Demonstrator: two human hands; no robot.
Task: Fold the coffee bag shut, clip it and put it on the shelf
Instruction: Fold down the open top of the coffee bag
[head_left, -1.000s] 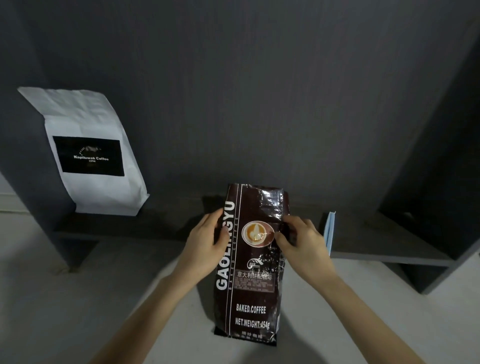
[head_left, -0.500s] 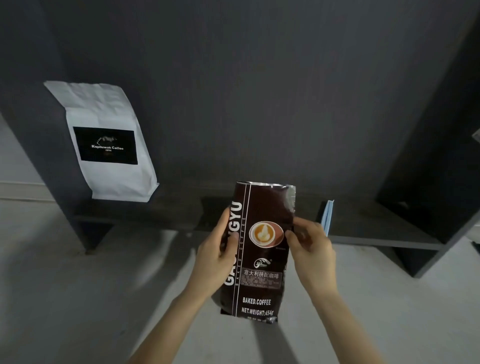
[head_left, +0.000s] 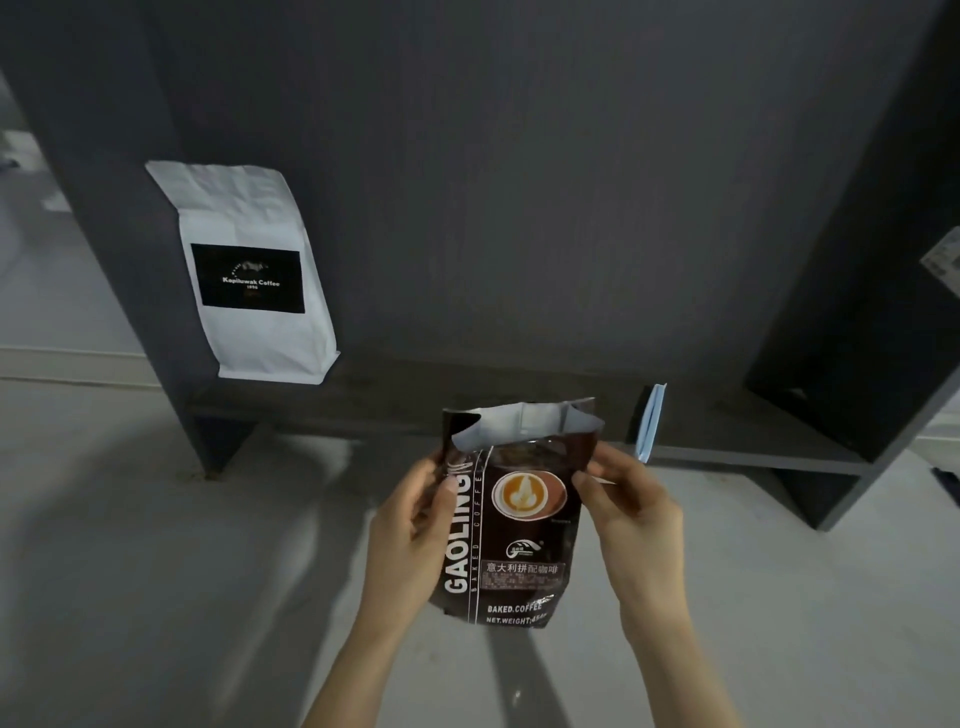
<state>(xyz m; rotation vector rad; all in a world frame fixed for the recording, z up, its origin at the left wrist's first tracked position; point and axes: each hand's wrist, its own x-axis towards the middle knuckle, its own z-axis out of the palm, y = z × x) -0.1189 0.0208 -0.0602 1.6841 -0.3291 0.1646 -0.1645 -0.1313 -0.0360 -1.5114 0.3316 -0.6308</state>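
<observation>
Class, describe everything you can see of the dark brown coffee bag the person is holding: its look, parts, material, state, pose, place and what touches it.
The dark brown glossy coffee bag looks like foil-lined plastic. It bears white lettering, including "GAOLING" down one side, "BAKED.COFFEE" and a net weight, and a round latte-art picture. Its top is open and unfolded, showing a silvery lining. It is held roughly upright in the air, in front of the dark grey shelf. The left hand grips its left edge; the right hand pinches its upper right edge. No clip is on it.

I see a dark shelf (head_left: 727, 441) holding a white coffee bag (head_left: 249, 275) at its left and a blue clip (head_left: 652, 422) standing right.
</observation>
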